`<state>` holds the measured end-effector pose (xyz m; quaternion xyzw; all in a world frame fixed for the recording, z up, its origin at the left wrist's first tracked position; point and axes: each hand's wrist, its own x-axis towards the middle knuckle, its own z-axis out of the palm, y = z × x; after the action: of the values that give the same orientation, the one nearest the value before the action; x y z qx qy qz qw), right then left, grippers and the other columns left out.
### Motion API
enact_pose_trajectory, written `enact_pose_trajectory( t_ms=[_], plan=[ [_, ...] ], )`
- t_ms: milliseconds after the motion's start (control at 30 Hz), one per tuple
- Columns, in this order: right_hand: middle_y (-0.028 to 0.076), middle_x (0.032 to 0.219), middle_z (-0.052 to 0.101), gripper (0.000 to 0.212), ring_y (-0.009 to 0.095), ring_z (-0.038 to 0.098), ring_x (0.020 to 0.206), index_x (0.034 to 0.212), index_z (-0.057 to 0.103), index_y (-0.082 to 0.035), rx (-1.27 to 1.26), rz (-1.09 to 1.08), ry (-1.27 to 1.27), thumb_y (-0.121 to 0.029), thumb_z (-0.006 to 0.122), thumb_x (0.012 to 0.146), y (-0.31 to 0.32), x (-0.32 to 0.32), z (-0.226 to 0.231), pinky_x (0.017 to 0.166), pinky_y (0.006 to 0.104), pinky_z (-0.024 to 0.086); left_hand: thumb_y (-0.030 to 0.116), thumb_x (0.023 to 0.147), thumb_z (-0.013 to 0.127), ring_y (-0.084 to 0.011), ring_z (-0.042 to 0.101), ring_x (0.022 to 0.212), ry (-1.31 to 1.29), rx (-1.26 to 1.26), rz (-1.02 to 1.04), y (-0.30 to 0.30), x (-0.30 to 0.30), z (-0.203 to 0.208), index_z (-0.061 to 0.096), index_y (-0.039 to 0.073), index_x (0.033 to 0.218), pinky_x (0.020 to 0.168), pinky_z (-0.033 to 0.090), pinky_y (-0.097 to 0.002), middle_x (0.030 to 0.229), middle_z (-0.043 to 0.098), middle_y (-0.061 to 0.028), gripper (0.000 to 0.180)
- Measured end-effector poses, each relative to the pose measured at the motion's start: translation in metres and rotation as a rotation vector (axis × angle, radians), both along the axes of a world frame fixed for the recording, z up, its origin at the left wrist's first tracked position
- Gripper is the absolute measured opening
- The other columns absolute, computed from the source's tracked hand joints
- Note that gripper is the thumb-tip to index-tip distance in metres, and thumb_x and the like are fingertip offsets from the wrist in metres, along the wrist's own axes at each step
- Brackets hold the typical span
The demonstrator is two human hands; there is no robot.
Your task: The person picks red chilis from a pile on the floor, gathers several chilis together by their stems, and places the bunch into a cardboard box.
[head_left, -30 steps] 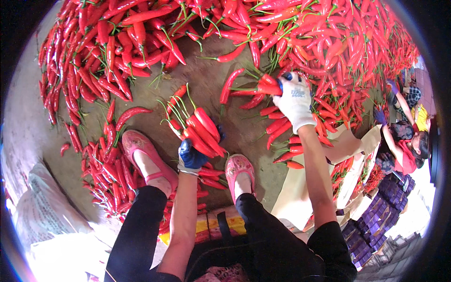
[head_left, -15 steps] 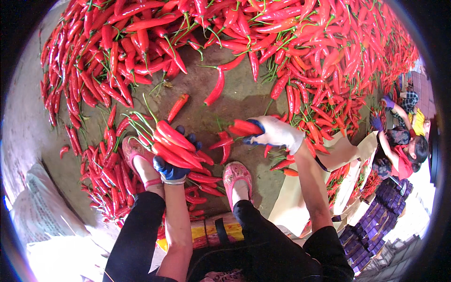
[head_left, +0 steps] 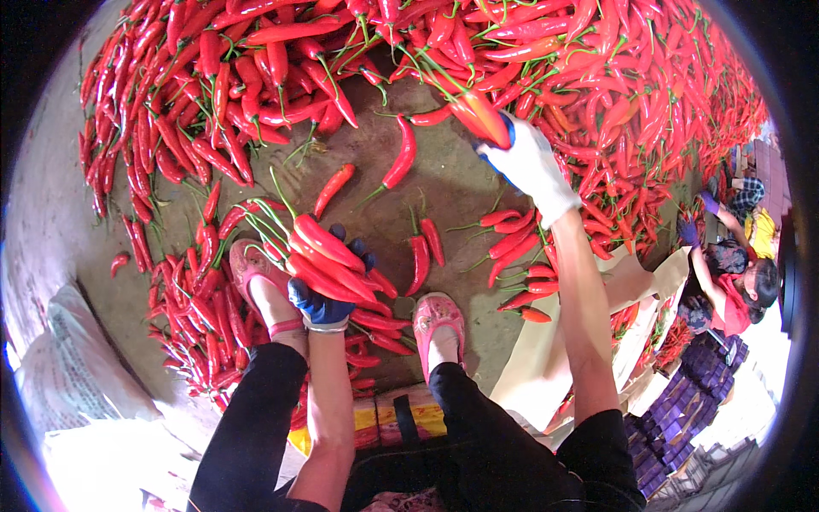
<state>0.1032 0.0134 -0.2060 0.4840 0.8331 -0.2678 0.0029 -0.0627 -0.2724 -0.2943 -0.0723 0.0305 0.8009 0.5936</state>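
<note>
In a blue-and-white glove, my left hand (head_left: 321, 305) is closed round a bunch of long red chilli peppers (head_left: 328, 256), their green stems pointing up and left. My right hand (head_left: 531, 162), in a white glove with blue fingertips, reaches forward and grips red chilli peppers (head_left: 479, 115), with green stems trailing toward the far pile; how many it holds I cannot tell. A large heap of red chillies (head_left: 580, 102) lies just beyond and to the right of this hand. A few loose chillies (head_left: 420, 263) rest on the floor between my hands.
A smaller pile of chillies (head_left: 196, 328) surrounds my left shoe (head_left: 256, 271). Beige paper sheets (head_left: 537, 363) lie beside my right arm. A white sack (head_left: 81, 358) stands at the left. On the right, another person (head_left: 734, 290) in purple gloves works near stacked purple crates (head_left: 691, 401).
My right hand has moved forward from above the near floor to the far heap's edge, and now grips chillies there. My left hand keeps its bunch nearly in place.
</note>
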Motion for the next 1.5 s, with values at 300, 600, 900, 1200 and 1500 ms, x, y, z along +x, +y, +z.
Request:
enact_pose_trajectory(
  t_ms=[300,600,900,1200,1500],
  plan=[
    [0.024,0.1,0.063,0.068,0.04,0.062,0.091,0.138,0.033,-0.008,0.012,0.142,-0.289,-0.023,0.063,0.078,0.029,-0.055,-0.034,0.079,0.0464,0.049,0.053,0.075,0.068,-0.0377,0.038,0.13,0.034,-0.059,-0.091,0.003,0.002,-0.007,0.021,0.003,0.144,0.108,0.026,-0.0578,0.145,0.034,-0.0143,0.097],
    [0.021,0.092,0.064,0.055,0.036,0.063,0.086,0.129,0.045,-0.007,-0.121,0.461,-0.19,-0.018,0.065,0.079,-0.033,0.008,-0.02,0.076,0.0403,0.051,0.056,0.077,0.063,-0.0406,0.035,0.131,0.21,-0.196,-0.182,-0.005,-0.003,-0.007,0.02,0.013,0.147,0.107,0.025,-0.0606,0.149,0.028,-0.0134,0.093],
    [0.014,0.092,0.064,0.049,0.027,0.065,0.082,0.116,0.052,-0.003,-0.323,-0.22,0.295,-0.018,0.073,0.074,-0.135,-0.004,0.025,0.074,0.0364,0.052,0.032,0.082,0.066,-0.0332,0.04,0.129,0.031,-0.31,-0.175,0.007,0.027,-0.012,0.039,0.005,0.137,0.109,0.028,-0.0506,0.14,0.043,-0.012,0.067],
    [0.019,0.111,0.053,0.086,0.034,0.058,0.096,0.132,0.038,-0.001,-0.089,0.222,-0.271,-0.04,0.076,0.065,-0.175,-0.03,0.051,0.081,0.0427,0.048,0.023,0.083,0.068,-0.0331,0.046,0.124,-0.029,-0.359,-0.205,0.021,0.042,-0.005,0.034,0.007,0.139,0.105,0.036,-0.0502,0.135,0.047,-0.0146,0.067],
    [0.016,0.092,0.065,0.043,0.033,0.065,0.084,0.11,0.057,-0.007,0.11,-0.045,-0.004,-0.035,0.066,0.08,-0.03,-0.053,0.006,0.072,0.0427,0.052,0.055,0.073,0.069,-0.0441,0.03,0.132,-0.047,-0.108,-0.123,0.005,0.025,-0.012,0.027,0.009,0.144,0.109,0.021,-0.0619,0.146,0.031,-0.0184,0.094]
  ],
)
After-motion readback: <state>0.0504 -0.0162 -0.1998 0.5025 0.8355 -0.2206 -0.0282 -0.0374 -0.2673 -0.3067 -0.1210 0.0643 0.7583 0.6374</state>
